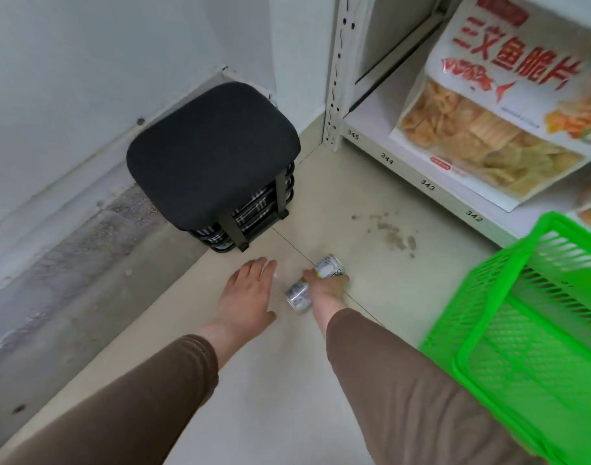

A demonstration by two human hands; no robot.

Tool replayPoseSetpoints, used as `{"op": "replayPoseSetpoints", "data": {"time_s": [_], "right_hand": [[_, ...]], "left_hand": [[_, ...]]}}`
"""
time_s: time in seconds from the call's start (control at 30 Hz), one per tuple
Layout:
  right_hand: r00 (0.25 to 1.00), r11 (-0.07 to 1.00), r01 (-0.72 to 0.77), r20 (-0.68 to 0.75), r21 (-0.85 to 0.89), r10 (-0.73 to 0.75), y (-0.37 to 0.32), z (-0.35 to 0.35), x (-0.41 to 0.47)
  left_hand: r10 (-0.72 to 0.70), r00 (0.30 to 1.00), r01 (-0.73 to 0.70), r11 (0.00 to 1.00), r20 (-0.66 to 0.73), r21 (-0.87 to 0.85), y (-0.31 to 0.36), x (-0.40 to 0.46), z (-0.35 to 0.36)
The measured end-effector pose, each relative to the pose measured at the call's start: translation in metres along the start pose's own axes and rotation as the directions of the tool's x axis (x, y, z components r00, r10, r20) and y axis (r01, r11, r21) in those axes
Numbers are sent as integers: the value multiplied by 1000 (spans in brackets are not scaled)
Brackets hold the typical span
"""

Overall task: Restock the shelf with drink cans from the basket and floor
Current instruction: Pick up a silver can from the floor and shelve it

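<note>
head view: the right hand (327,287) reaches down to the floor (287,380), its grip clamped on two cans (329,266) at once, one at the fingers, one by the wrist. the left hand (245,293) hovers beside them, fingers straight and apart. a green basket (482,276) sits at right below the shelf (428,187); a black stool (213,152) stands behind

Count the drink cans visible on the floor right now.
2. One can is gripped at the right hand's fingertips; the other can lies just left of that hand. The green basket may hide more.
</note>
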State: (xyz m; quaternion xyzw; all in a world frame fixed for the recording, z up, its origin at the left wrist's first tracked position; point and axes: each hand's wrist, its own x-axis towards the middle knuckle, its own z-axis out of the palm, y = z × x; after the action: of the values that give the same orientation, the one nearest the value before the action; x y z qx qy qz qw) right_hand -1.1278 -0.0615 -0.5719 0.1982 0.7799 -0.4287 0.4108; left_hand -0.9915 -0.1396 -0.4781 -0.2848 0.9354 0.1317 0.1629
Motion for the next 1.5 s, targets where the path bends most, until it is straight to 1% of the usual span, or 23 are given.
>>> {"op": "replayPoseSetpoints", "data": {"time_s": [0.13,0.23,0.33,0.4,0.57,0.63,0.77,0.9,1.0,1.03,1.2,1.3,1.4,1.5], "right_hand": [[994,994,110,12,-3,-110,-20,-21,-34],[967,967,253,31,-8,-252,-49,-59,-89],[934,936,353,46,9,-353,-92,-108,-157],[911,913,407,54,31,-408,-128,-146,-210],[837,837,546,52,-28,-544,-226,-242,-350],[815,814,579,18,-43,-579,-265,-277,-407],[740,748,664,-130,-20,-660,-336,-345,-503],[656,683,726,-218,-77,-723,-388,-410,-572],[586,639,759,-299,-123,-754,-417,-454,-604],[572,636,759,-323,-139,-754,-424,-468,-611],[542,645,745,-408,-172,-735,-452,-528,-627],[529,660,718,-444,-220,-723,-465,-556,-618],[533,677,690,-455,-256,-714,-483,-580,-599],[550,699,664,-459,-266,-698,-499,-593,-577]], "left_hand": [[-15,1000,14,999,-24,-47,10,-11,-34],[-4,999,1,998,-42,-57,31,-31,-87],[20,997,-24,999,-74,-48,60,-59,-158],[49,994,-53,998,-94,-37,82,-79,-218],[114,979,-121,992,-170,-28,143,-129,-383],[160,962,-166,986,-221,-10,168,-147,-447],[257,915,-267,964,-312,10,219,-174,-563],[346,867,-359,933,-359,31,268,-192,-646],[406,830,-412,908,-383,71,305,-195,-689],[420,823,-422,903,-383,83,317,-196,-700],[454,800,-452,886,-394,103,380,-189,-733],[465,791,-456,881,-399,123,414,-176,-741],[464,786,-443,884,-408,150,443,-158,-742],[439,803,-420,897,-404,141,464,-141,-743]]}}
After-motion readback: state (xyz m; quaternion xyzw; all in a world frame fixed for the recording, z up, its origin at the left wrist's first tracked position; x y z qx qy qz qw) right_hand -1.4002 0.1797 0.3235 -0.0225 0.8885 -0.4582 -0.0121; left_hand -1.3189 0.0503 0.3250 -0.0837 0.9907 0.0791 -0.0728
